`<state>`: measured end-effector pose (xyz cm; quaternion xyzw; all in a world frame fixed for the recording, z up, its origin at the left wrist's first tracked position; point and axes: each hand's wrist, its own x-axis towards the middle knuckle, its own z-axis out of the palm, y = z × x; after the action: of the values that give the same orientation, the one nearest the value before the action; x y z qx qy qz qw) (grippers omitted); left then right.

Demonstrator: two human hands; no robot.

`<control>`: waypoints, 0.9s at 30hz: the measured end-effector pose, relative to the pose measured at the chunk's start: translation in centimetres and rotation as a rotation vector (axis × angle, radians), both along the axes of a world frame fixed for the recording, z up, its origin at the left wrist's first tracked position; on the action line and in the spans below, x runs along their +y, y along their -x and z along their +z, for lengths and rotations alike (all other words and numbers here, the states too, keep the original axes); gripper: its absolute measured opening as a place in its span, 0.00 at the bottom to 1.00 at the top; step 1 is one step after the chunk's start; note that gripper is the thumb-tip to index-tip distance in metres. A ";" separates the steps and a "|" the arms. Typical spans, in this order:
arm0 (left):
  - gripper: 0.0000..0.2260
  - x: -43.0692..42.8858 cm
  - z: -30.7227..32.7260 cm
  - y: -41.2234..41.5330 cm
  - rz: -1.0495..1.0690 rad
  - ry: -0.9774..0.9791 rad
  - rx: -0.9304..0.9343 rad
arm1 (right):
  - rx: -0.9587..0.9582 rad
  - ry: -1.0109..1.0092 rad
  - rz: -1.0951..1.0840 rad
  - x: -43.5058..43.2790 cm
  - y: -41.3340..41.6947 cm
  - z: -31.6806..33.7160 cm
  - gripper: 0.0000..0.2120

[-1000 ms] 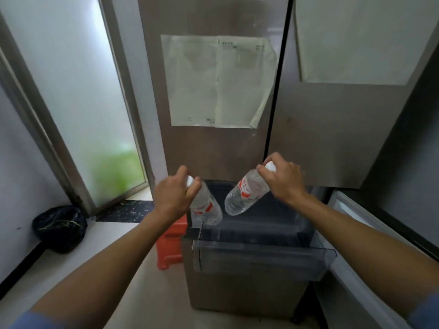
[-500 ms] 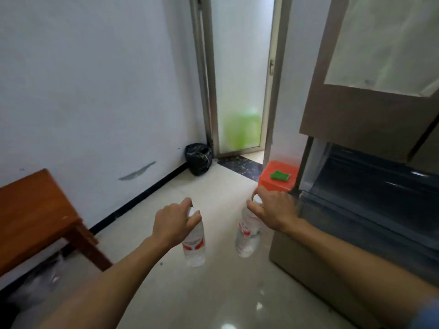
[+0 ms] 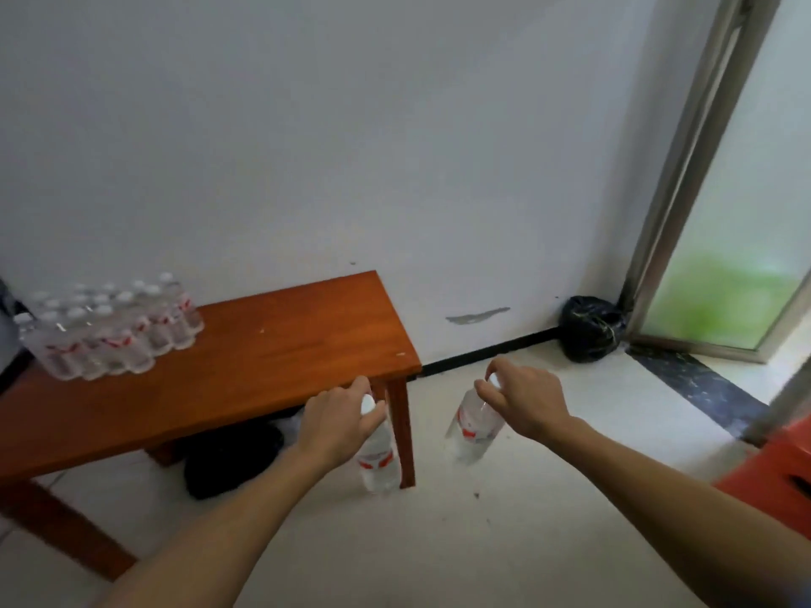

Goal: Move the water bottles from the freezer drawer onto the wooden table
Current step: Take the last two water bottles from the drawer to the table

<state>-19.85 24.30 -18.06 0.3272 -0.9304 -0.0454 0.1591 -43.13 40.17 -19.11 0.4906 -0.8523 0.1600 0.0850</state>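
My left hand (image 3: 338, 421) grips a clear water bottle (image 3: 378, 459) by its white cap, and the bottle hangs down in front of the table's near right leg. My right hand (image 3: 524, 399) holds a second bottle (image 3: 471, 430) by the cap, hanging tilted over the floor to the right of the table. The wooden table (image 3: 245, 366) stands against the white wall at the left. Several upright water bottles (image 3: 109, 333) with red labels are grouped on its far left end. The freezer drawer is out of view.
A dark bag (image 3: 228, 458) lies under the table. A black rubbish bag (image 3: 592, 329) sits in the corner by the frosted glass door (image 3: 737, 239). An orange stool (image 3: 776, 476) is at the right edge. Pale tiled floor spreads between them.
The view has swung left from the fridge to the table and wall. Both hands have carried their bottles along, and now hang near the table's right end.
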 end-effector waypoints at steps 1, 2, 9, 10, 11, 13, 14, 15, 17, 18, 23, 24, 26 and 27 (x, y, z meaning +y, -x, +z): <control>0.12 -1.9 0.1 -1.7 0.038 0.003 -0.023 | -0.008 0.001 0.026 -2.6 -1.2 -0.1 0.17; 0.12 -3.7 0.1 -3.4 0.075 0.003 -0.045 | -0.016 0.005 0.052 -5.1 -2.3 -0.1 0.17; 0.12 -13.6 -1.2 -13.0 0.318 -0.073 -0.039 | 0.013 0.004 0.289 -21.1 -8.0 -0.4 0.18; 0.12 -14.8 -1.7 -13.9 0.348 -0.099 -0.030 | 0.027 -0.003 0.326 -23.2 -8.6 -0.8 0.18; 0.12 -16.1 -2.2 -14.8 0.375 -0.123 -0.026 | 0.040 -0.012 0.359 -25.4 -9.2 -1.1 0.19; 0.12 -19.1 -2.9 -16.4 0.421 -0.146 -0.030 | 0.064 -0.036 0.418 -30.1 -10.3 -1.8 0.19; 0.12 -20.8 -3.2 -16.9 0.438 -0.144 -0.038 | 0.073 -0.046 0.451 -32.5 -10.8 -2.1 0.19; 0.12 -22.7 -3.3 -17.4 0.454 -0.135 -0.051 | 0.077 -0.055 0.485 -35.1 -11.2 -2.4 0.19; 0.12 -26.4 -3.5 -17.9 0.499 -0.115 -0.079 | 0.072 -0.072 0.536 -40.2 -12.0 -2.8 0.18; 0.11 -28.3 -3.6 -18.0 0.521 -0.114 -0.088 | 0.066 -0.081 0.551 -42.7 -12.2 -3.0 0.19; 0.11 -37.6 -3.5 -18.8 0.639 -0.118 -0.079 | 0.031 -0.061 0.625 -54.8 -13.3 -2.6 0.20; 0.11 -39.3 -3.5 -19.0 0.659 -0.115 -0.046 | 0.034 -0.054 0.637 -57.0 -13.5 -2.4 0.20; 0.11 -42.0 -3.6 -19.4 0.690 -0.128 -0.008 | 0.036 -0.054 0.665 -60.6 -14.0 -2.1 0.20; 0.12 -43.3 -3.8 -19.6 0.702 -0.133 -0.005 | 0.038 -0.058 0.676 -62.3 -14.3 -2.1 0.20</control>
<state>-0.26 -18.96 -21.84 0.6368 -0.7565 -0.0478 0.1412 -28.78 -22.16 -21.25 0.7504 -0.6441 0.1456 0.0291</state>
